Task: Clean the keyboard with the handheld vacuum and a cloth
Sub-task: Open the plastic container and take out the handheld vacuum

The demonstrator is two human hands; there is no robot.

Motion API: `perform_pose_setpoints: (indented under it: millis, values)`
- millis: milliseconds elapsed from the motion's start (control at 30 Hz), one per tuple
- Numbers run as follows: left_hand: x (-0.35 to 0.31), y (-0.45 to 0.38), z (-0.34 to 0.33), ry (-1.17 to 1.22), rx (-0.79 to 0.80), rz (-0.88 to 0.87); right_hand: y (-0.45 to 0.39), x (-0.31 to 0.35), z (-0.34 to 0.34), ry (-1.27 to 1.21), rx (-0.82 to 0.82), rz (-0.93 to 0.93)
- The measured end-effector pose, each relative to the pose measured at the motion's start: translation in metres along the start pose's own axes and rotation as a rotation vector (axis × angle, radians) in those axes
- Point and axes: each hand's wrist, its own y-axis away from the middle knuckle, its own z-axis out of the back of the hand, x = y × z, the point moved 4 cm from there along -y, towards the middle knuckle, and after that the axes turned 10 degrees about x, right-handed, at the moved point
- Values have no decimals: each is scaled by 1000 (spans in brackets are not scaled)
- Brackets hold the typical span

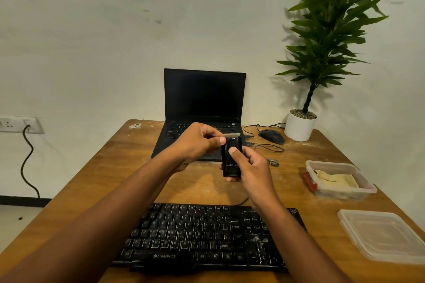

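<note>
A small black handheld vacuum with a pale brush strip at its far end is held upright above the desk. My right hand grips its body, thumb pressed on the front near the switch. My left hand pinches the vacuum's top end by the brush. Below, at the desk's near edge, lies a dusty black keyboard. A pale yellow cloth sits folded inside an open plastic container at the right.
An open black laptop stands at the back of the wooden desk, with a mouse and loose cables to its right. A potted plant occupies the back right corner. The container's lid lies near the right edge.
</note>
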Motion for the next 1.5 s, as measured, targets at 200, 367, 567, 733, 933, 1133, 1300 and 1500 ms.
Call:
perform_pose_setpoints:
  millis: [200, 367, 567, 733, 933, 1133, 1300, 1500]
  values:
    - [3, 1, -4, 77, 42, 10, -1, -1, -1, -19, -35, -36]
    - [6, 0, -8, 77, 38, 17, 0, -2, -3, -37, -72, -65]
    - [8, 2, -10, 106, 30, 6, -3, -2, -2, -102, -147, -68]
    - [12, 6, -17, 182, 4, -13, -4, 0, -2, -208, -208, -106]
    - [21, 17, -24, 312, -1, -6, -6, -5, 0, -312, -206, -170]
    - [16, 23, -1, -92, 93, -75, -11, -6, 13, -108, -73, -226]
    - [1, 19, -3, -516, 172, -180, -16, -6, 14, 41, 23, -239]
    - [14, 28, -6, -388, -48, -131, -12, -3, 11, 44, -136, -171]
